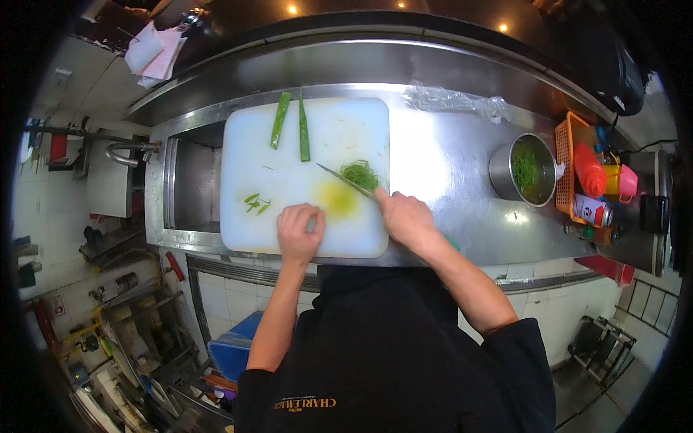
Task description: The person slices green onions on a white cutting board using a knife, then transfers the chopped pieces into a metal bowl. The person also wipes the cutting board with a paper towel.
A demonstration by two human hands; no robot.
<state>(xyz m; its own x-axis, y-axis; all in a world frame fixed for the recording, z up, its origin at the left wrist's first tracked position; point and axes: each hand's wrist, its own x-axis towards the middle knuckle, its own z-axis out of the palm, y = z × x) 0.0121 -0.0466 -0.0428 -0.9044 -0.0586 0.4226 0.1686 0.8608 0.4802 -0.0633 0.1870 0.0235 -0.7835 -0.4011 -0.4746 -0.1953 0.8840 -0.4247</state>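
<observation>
My right hand (406, 219) is closed round the handle of a kitchen knife (346, 179). The blade slants to the upper left over a white cutting board (245, 155), along the near side of a small heap of finely shredded greens (359, 174). Flat on the board's near part, my left hand (298, 229) has its fingers curled in, and nothing shows in them. Between my hands lies a yellow-green wet stain (338, 200). Two long green stalk pieces, one to the left (280, 121) and one beside it (303, 130), lie at the far side. Small green scraps (256, 203) lie left of my left hand.
A steel pot (500, 169) holding shredded greens stands to the right on the steel counter (462, 209). Beyond it is an orange basket (565, 159) with bottles. Clear plastic wrap (462, 102) lies along the back. A sink (198, 184) and its tap (123, 153) are at the left.
</observation>
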